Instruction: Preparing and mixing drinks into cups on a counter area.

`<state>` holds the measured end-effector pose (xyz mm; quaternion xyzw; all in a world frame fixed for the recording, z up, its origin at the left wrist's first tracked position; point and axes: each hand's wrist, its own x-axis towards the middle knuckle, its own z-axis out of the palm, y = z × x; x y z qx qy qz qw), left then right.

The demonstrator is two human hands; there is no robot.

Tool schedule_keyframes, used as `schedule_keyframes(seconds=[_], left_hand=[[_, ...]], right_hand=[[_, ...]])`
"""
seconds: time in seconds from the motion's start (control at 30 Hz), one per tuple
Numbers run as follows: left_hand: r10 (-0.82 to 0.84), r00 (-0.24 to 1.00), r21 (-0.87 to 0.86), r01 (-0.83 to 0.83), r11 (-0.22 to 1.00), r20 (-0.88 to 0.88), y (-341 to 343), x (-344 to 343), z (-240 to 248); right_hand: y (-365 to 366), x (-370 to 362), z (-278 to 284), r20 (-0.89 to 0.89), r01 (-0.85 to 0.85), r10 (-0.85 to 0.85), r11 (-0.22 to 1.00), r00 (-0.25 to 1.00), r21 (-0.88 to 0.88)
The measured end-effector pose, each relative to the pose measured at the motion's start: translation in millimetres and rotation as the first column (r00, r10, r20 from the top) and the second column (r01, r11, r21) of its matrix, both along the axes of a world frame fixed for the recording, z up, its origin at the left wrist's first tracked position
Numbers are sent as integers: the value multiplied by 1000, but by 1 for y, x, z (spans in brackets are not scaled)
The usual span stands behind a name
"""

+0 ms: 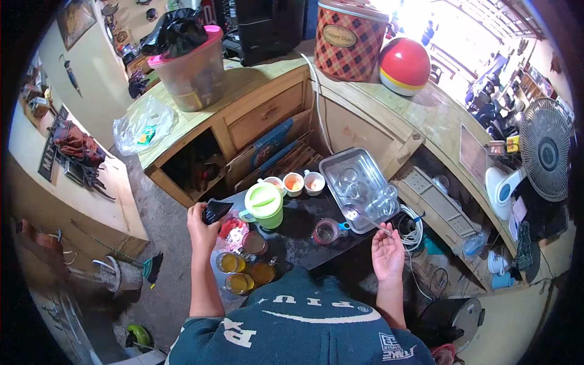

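Observation:
My left hand (pixel 203 226) grips a small black plastic pouch (pixel 216 211) at the left edge of the low dark table. My right hand (pixel 388 250) pinches a long-handled metal spoon (pixel 366 221), its bowl over the rim of a metal tray (pixel 333 173) holding clear glasses (pixel 351 182). Between my hands stand a lidded light-green pitcher (pixel 265 205) and a clear cup (pixel 325 232) beside something blue. Behind the pitcher are three white cups (pixel 293 184) with orange inside. Nearer me are glass mugs of yellow-brown drink (pixel 239 283) and a red-and-pink packet (pixel 233 231).
A wooden counter (pixel 267 84) wraps around the far side, bearing a pink-rimmed bin (pixel 190 76), a plaid container (pixel 350 42) and a red-white helmet-like dome (pixel 405 66). At right are a fan (pixel 544 149) and a coiled white cable (pixel 412 228). A bucket (pixel 115 274) stands at left.

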<state>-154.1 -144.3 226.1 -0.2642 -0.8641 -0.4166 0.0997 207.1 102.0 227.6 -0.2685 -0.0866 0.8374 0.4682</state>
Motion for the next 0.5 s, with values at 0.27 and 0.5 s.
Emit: schedule_keyframes(seconds=[0.27,0.5], left_hand=[[90,951,-277,-5,961,296,-41,-31,-71],[12,884,-419,210,884,468,-17,-35,-84]], right_hand=[[-1,-13,-6,2,-50,50,998,999,-36],[-11,-10,0,2,-23,23,999,1000,-46]])
